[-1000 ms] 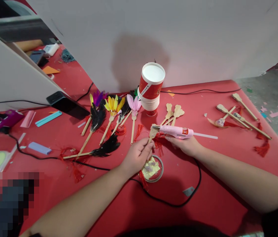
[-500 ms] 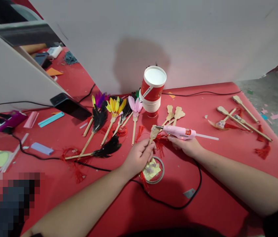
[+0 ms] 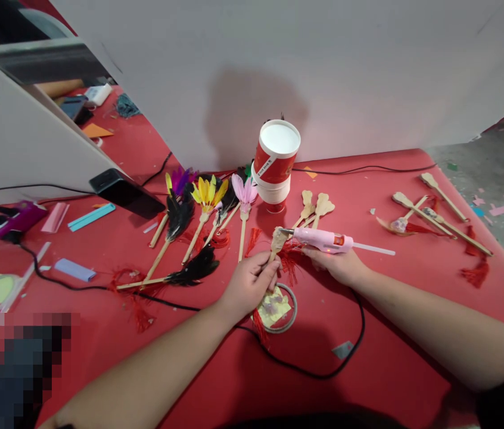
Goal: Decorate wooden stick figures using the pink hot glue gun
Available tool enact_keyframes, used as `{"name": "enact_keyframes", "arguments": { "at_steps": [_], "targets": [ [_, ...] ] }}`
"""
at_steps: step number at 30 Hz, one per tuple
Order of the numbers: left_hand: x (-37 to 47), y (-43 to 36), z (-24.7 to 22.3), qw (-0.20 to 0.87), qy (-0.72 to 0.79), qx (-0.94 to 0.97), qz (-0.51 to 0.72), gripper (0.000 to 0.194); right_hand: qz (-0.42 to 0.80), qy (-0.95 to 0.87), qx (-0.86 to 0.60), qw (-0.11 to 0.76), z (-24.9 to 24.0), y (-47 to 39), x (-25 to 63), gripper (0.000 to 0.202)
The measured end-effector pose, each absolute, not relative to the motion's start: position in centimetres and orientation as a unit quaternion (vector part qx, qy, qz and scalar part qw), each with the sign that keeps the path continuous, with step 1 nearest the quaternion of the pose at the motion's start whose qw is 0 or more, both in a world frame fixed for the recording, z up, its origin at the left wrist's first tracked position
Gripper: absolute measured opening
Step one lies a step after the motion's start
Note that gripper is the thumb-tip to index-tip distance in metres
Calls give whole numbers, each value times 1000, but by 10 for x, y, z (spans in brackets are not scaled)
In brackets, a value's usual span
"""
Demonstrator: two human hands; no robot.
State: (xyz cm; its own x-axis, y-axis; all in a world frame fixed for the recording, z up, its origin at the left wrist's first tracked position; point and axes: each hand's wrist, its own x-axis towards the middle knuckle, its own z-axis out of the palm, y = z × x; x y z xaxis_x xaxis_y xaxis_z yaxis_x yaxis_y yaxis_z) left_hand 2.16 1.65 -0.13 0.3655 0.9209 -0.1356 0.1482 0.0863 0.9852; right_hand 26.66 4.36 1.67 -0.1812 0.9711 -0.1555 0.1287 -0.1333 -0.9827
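A small wooden stick with a wide flat head point(image 3: 278, 239) is pinched in my left hand point(image 3: 252, 281), its head pointing up and away from me. A red tassel point(image 3: 260, 325) hangs below that hand. My right hand point(image 3: 339, 266) grips a pink glue gun point(image 3: 322, 239), with a clear glue stick point(image 3: 375, 248) poking out of its back. The gun's metal nozzle meets the head of the wooden stick. Below my hands lies a roll of tape point(image 3: 294, 310) with a yellow paper in its ring. Just beyond the gun rest more bare wooden sticks point(image 3: 324, 205).
Feathered sticks point(image 3: 207, 199) lie to the left, near a black box-shaped device point(image 3: 127, 192) and a purple power strip point(image 3: 22, 219). Stacked paper cups point(image 3: 276, 158) stand by the white partition. Tasselled wooden sticks point(image 3: 442, 220) lie right. A black cord point(image 3: 330, 376) loops in front.
Almost nothing differs. The view has shifted very slightly, and both hands keep the wooden stick and glue gun in the same place, nozzle against the head.
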Motion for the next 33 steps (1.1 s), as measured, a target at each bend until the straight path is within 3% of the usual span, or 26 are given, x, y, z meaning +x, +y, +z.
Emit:
{"name": "enact_keyframes", "arguments": {
  "at_steps": [10,17,27,33],
  "targets": [
    [23,18,3,566,467,593,332,41,564,-542,-513,354,21,47,267,45],
    [23,18,2,581,462,587,324,42,576,-533,-509,355,15,49,269,37],
    [22,18,-2,589,454,588,317,44,613,-470,-514,372,-1,47,271,58],
    [22,16,1,577,462,594,317,43,597,-472,-525,380,1,46,269,56]
  ]
}}
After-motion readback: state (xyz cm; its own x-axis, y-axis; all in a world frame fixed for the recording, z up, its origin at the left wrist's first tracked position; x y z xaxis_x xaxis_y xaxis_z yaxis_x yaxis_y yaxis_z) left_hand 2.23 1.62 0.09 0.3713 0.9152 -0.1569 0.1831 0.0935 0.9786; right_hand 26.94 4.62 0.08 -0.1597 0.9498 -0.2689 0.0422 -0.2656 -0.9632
